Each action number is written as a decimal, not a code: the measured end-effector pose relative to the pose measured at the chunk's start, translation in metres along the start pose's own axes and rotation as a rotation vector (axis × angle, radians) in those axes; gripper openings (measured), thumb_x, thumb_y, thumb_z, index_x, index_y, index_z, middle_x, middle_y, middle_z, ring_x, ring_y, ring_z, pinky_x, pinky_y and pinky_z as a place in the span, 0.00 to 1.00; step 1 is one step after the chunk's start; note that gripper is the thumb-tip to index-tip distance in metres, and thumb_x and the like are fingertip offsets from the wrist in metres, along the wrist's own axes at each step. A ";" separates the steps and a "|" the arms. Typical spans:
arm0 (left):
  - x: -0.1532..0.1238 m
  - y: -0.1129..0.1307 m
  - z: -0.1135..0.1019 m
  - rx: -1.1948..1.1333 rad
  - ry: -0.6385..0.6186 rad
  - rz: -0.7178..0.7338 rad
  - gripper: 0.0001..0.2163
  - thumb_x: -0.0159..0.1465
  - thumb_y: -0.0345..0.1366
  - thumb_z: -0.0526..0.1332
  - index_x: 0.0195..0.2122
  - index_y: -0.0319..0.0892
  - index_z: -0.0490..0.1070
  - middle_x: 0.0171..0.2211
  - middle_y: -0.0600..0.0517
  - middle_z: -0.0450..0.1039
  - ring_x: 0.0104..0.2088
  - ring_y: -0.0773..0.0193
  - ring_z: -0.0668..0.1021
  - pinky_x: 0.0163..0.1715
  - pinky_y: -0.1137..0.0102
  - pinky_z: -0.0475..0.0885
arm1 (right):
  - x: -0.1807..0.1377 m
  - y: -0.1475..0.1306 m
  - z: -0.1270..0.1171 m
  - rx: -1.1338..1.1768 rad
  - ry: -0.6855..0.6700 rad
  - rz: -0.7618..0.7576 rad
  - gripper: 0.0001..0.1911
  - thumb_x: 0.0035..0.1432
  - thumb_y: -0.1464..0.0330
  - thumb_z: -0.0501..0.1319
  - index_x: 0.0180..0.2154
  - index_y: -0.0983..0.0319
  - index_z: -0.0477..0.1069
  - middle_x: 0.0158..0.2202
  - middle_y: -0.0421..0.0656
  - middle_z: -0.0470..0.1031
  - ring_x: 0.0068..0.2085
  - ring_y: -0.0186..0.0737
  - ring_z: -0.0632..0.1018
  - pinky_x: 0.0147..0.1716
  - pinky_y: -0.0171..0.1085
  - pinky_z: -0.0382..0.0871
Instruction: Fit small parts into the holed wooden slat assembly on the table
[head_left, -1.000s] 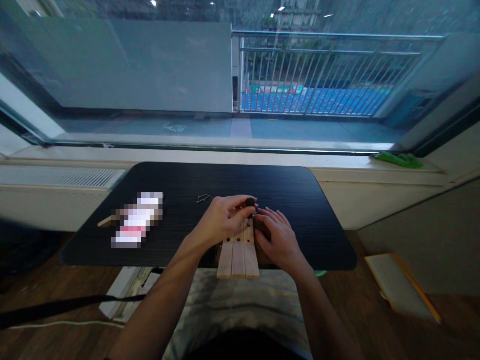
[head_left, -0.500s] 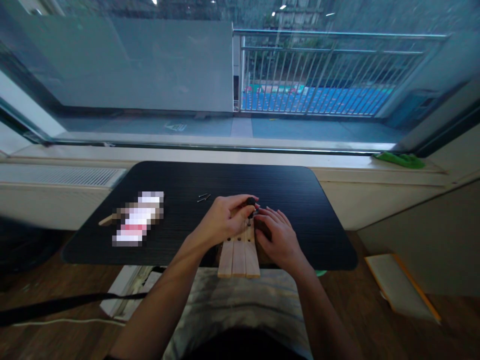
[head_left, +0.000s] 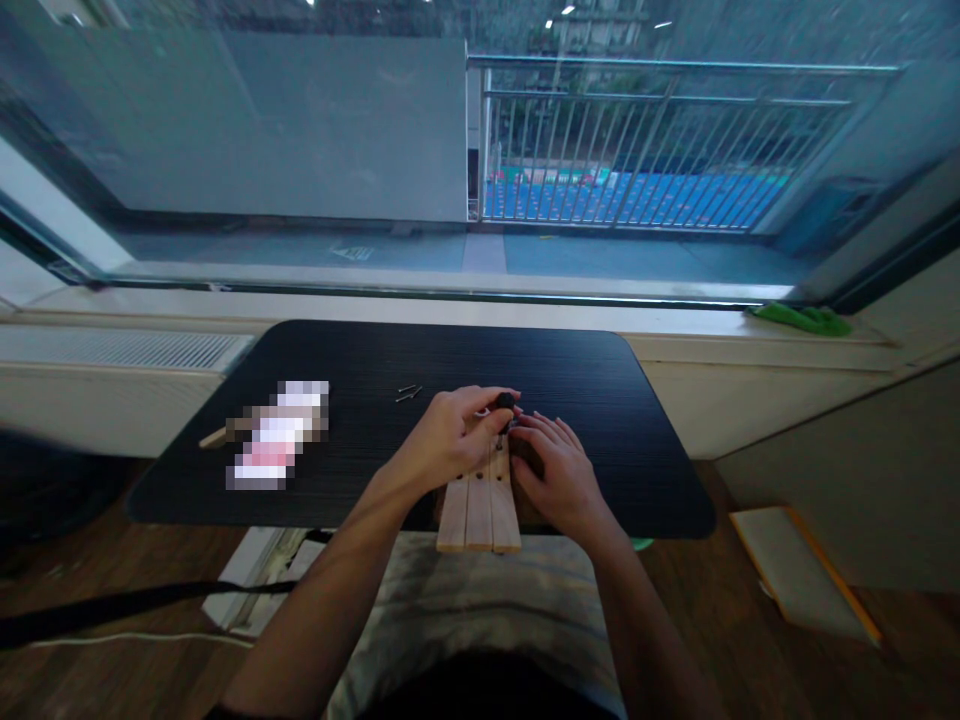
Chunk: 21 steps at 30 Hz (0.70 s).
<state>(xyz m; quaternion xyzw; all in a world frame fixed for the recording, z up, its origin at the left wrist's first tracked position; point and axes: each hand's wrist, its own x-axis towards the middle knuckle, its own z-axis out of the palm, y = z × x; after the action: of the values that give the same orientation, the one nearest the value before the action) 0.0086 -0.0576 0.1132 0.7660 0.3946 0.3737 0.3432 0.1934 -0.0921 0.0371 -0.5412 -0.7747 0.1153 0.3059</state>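
My left hand [head_left: 459, 432] is closed around the black handle of what looks like a short screwdriver [head_left: 505, 401]. Its metal shaft points down at the rightmost of three pale wooden slats [head_left: 478, 515], which lie side by side with dark holes across them. Beside the slats, my right hand [head_left: 556, 475] curves over a brown wooden block [head_left: 529, 508] under their right side. Its thumb lies by the slat edge, and its index fingertip comes close to the shaft. The hands cover the far ends of the slats.
Several loose screws [head_left: 409, 393] lie on the black table [head_left: 360, 350], left of the far end of the slats. A blurred-out white and pink item [head_left: 274, 440] rests at the left with a wooden stick [head_left: 214, 438]. A green cloth [head_left: 802, 318] sits on the windowsill.
Almost nothing differs. The screwdriver handle has shifted very slightly; both hands keep their places, and the whole view has moved by a few pixels.
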 end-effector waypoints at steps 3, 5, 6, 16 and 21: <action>-0.001 0.001 0.001 -0.007 0.004 0.000 0.14 0.67 0.36 0.59 0.49 0.39 0.78 0.43 0.44 0.82 0.42 0.57 0.83 0.45 0.62 0.78 | 0.000 0.000 0.000 -0.003 -0.002 -0.001 0.18 0.58 0.70 0.59 0.50 0.57 0.75 0.58 0.48 0.76 0.62 0.52 0.73 0.65 0.61 0.59; -0.001 0.001 0.001 -0.002 0.000 0.003 0.14 0.67 0.36 0.58 0.49 0.38 0.78 0.43 0.44 0.82 0.42 0.57 0.83 0.45 0.62 0.78 | 0.000 0.000 -0.001 -0.009 -0.004 -0.005 0.18 0.58 0.70 0.59 0.50 0.58 0.75 0.58 0.48 0.76 0.62 0.52 0.73 0.65 0.60 0.59; -0.001 0.001 0.001 0.000 -0.004 0.002 0.14 0.67 0.37 0.58 0.49 0.38 0.78 0.42 0.44 0.82 0.42 0.57 0.83 0.45 0.62 0.78 | 0.000 0.001 -0.001 -0.012 -0.005 -0.008 0.18 0.58 0.70 0.59 0.50 0.59 0.75 0.58 0.49 0.76 0.62 0.52 0.73 0.65 0.60 0.59; -0.001 0.003 -0.002 -0.001 -0.019 0.012 0.15 0.66 0.37 0.59 0.49 0.38 0.78 0.42 0.44 0.82 0.41 0.57 0.83 0.45 0.63 0.77 | 0.001 0.001 0.000 -0.014 -0.009 -0.004 0.18 0.58 0.70 0.59 0.51 0.59 0.75 0.59 0.49 0.76 0.62 0.53 0.73 0.65 0.60 0.59; 0.001 0.001 0.000 0.026 -0.001 0.053 0.11 0.64 0.37 0.64 0.45 0.39 0.80 0.40 0.46 0.82 0.39 0.59 0.82 0.43 0.65 0.76 | 0.000 0.001 0.001 -0.019 -0.006 -0.003 0.19 0.58 0.70 0.59 0.51 0.60 0.74 0.58 0.49 0.76 0.62 0.52 0.73 0.65 0.60 0.59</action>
<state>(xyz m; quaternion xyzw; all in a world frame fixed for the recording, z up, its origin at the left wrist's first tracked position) 0.0090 -0.0572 0.1142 0.7809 0.3788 0.3772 0.3231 0.1934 -0.0917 0.0358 -0.5428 -0.7775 0.1091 0.2984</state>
